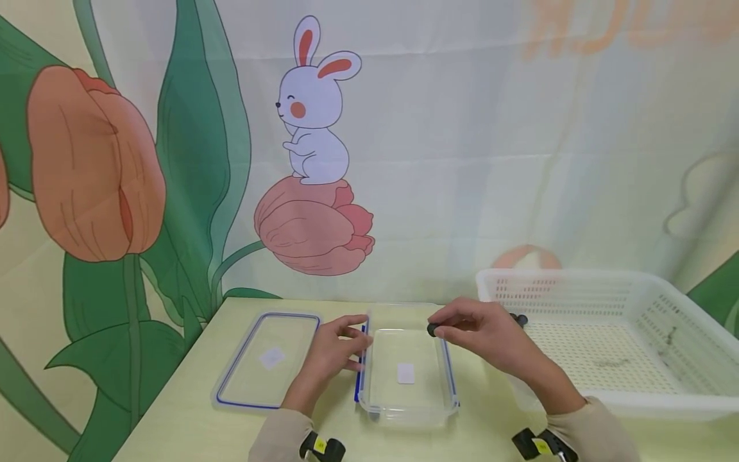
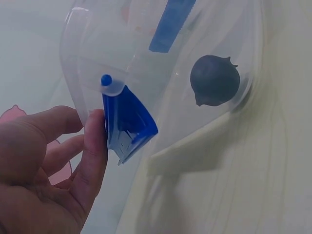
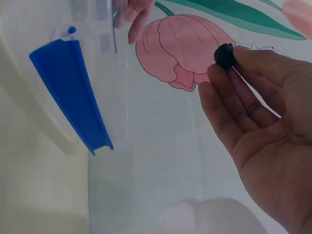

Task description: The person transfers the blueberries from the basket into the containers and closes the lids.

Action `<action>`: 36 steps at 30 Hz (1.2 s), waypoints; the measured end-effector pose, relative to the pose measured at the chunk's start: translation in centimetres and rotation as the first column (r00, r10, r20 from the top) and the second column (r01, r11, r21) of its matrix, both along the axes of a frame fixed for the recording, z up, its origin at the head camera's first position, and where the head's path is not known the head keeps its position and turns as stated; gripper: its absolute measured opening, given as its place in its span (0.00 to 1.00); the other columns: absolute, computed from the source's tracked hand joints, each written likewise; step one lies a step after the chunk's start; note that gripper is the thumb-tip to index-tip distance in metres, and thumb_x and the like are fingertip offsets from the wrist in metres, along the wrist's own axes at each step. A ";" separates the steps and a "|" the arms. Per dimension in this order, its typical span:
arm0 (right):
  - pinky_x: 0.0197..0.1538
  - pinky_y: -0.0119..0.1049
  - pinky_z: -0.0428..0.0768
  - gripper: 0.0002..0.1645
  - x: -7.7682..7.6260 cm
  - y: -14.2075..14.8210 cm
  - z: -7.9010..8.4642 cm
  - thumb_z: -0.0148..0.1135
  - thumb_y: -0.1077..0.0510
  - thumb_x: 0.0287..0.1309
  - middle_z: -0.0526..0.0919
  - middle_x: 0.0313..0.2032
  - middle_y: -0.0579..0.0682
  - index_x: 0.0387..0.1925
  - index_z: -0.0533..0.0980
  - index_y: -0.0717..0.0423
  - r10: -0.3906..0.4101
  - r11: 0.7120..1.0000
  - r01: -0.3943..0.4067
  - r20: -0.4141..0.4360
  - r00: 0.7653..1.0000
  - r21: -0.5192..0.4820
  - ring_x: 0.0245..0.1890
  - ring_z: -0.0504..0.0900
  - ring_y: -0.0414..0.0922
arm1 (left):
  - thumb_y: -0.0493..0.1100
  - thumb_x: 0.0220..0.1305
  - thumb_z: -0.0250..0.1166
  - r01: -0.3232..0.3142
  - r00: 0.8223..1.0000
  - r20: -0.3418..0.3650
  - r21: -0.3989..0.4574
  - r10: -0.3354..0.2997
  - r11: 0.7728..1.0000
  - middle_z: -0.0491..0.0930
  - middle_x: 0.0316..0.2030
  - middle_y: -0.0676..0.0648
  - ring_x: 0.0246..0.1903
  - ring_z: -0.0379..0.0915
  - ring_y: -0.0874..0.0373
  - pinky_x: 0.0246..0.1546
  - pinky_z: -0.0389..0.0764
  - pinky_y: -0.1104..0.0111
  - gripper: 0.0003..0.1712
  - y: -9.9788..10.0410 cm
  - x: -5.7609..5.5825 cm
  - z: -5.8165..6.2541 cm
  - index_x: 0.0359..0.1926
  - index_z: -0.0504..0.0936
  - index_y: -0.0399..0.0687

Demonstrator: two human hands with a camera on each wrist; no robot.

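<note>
A clear rectangular food container (image 1: 408, 410) with blue side clips stands on the table. My left hand (image 1: 336, 350) holds its left side, thumb and fingers at the rim beside the blue clip (image 2: 127, 124). In my right hand (image 1: 491, 333), thumb and fingertips pinch a small dark round ball (image 3: 224, 56) above the container's right far edge. Another dark ball (image 2: 214, 80), with little pointed tips, shows through the container wall at its near left corner. To the left lies the container's clear lid (image 1: 268, 359) with a blue seal.
A white plastic basket (image 1: 629, 401) stands at the right, with some small dark things (image 1: 521, 319) at its left side, partly behind my right hand. Behind the table (image 1: 179, 420) hangs a printed curtain (image 1: 439, 160) with tulips and a rabbit.
</note>
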State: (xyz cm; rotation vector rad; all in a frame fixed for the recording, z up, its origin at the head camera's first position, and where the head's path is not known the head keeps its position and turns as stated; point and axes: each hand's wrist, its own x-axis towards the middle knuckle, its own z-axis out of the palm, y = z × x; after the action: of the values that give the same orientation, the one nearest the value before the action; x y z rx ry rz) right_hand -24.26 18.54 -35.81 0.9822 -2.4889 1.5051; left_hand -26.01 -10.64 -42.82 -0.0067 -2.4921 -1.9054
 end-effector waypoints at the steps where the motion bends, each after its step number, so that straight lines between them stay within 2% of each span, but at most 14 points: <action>1: 0.51 0.37 0.87 0.10 -0.1 -0.2 -0.2 0.71 0.61 0.69 0.88 0.45 0.46 0.50 0.87 0.52 0.004 1.000 -0.004 -0.004 1.000 0.003 0.44 0.89 0.43 | 0.39 0.69 0.73 0.000 1.000 -0.002 -0.001 0.000 1.000 0.80 0.45 0.41 0.35 0.83 0.53 0.30 0.90 0.64 0.28 0.0 0.0 0.1 0.68 0.82 0.45; 9: 0.51 0.39 0.88 0.09 -0.7 -1.5 -1.5 0.70 0.60 0.70 0.89 0.44 0.46 0.49 0.87 0.53 0.055 0.998 -0.055 -0.002 0.998 0.031 0.43 0.89 0.42 | 0.38 0.69 0.73 -0.003 1.000 -0.001 -0.004 0.003 1.000 0.81 0.45 0.41 0.35 0.83 0.52 0.30 0.90 0.64 0.28 -0.2 0.1 0.1 0.68 0.82 0.44; 18: 0.49 0.37 0.89 0.07 -0.5 -3.6 -2.8 0.71 0.62 0.69 0.89 0.43 0.47 0.47 0.87 0.56 0.112 0.993 -0.113 0.028 0.993 0.032 0.41 0.89 0.42 | 0.39 0.69 0.73 -0.010 1.000 0.001 -0.016 0.010 1.000 0.81 0.46 0.42 0.35 0.84 0.54 0.30 0.90 0.65 0.29 -0.1 -0.1 -0.1 0.69 0.81 0.45; 27: 0.48 0.35 0.87 0.07 0.5 -5.3 -4.0 0.72 0.60 0.68 0.90 0.41 0.44 0.46 0.87 0.56 0.190 0.976 -0.205 0.171 0.967 0.076 0.41 0.89 0.41 | 0.38 0.69 0.73 0.006 1.000 -0.010 -0.010 -0.006 1.000 0.82 0.45 0.41 0.35 0.84 0.53 0.30 0.90 0.64 0.28 -0.1 0.0 0.0 0.69 0.81 0.44; 36: 0.46 0.32 0.86 0.05 1.0 -6.0 -4.9 0.74 0.62 0.65 0.89 0.40 0.39 0.41 0.88 0.52 0.239 0.955 -0.269 0.221 0.946 0.121 0.40 0.87 0.38 | 0.38 0.68 0.73 0.011 1.000 -0.012 -0.001 -0.011 1.000 0.82 0.45 0.41 0.34 0.84 0.53 0.30 0.90 0.63 0.28 -0.1 -0.1 0.0 0.69 0.82 0.44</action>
State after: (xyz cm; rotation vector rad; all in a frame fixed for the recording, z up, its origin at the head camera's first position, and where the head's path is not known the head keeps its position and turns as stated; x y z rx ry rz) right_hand -23.30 12.55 -40.68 1.2798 -2.7408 1.5796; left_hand -26.09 -10.71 -42.84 -0.0322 -2.4909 -1.9024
